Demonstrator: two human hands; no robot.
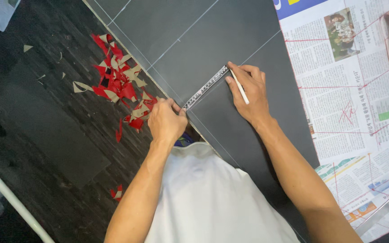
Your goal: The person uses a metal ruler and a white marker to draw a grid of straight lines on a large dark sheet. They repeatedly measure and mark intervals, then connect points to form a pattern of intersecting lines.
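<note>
A large dark grey sheet (pixel 194 40) lies on the floor, marked with thin white lines. Across it stretches a measuring tape (pixel 205 87), held flat between my two hands. My left hand (pixel 166 121) presses the tape's near end down at the sheet's left edge. My right hand (pixel 247 92) pins the far end with its fingertips and grips a thin white pencil (pixel 239 86), its tip near the tape's end.
Red and beige paper scraps (pixel 120 83) lie scattered on the dark wood floor left of the sheet. Newspaper pages (pixel 361 81) with red lines cover the right side. A white tube (pixel 14 202) lies at the lower left. My white shirt (pixel 212 198) fills the bottom centre.
</note>
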